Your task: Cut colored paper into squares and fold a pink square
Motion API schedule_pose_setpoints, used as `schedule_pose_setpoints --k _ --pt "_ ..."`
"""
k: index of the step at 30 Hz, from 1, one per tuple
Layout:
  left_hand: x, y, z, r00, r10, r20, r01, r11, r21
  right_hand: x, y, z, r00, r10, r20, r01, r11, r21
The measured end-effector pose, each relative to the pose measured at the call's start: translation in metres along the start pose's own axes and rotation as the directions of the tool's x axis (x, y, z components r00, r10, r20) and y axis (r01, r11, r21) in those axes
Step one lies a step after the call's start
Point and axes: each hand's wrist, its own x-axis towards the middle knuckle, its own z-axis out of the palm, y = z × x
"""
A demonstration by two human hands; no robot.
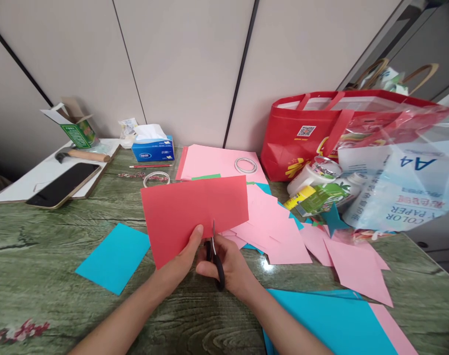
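A sheet of red paper is held up over the table, its lower edge toward me. My left hand grips it near the middle of that edge, thumb on top and the other fingers hidden behind. My right hand is closed around black-handled scissors. Their blades point away from me and lie on the red paper, cutting in from the lower edge beside my left thumb. To the left lies a blue paper piece, flat on the table. Pink paper pieces spread out to the right.
Blue sheets lie at the front right. Behind stand a tissue box, a red bag and a plastic paper package. On the left, a phone and a hammer rest on a white board.
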Motion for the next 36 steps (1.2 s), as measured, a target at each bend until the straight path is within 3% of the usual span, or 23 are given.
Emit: schedule_pose_setpoints --k 29,36 --pt "-0.002 0.008 -0.003 0.997 -0.055 0.053 0.053 0.998 0.034 -0.001 0.012 0.0 0.994 0.091 -0.055 -0.09 0.995 0.034" --pt "-0.004 0.005 0.0 0.983 -0.122 0.135 0.134 0.987 -0.089 0.001 0.008 -0.002 0.994 -0.05 -0.098 0.05 0.999 0.002"
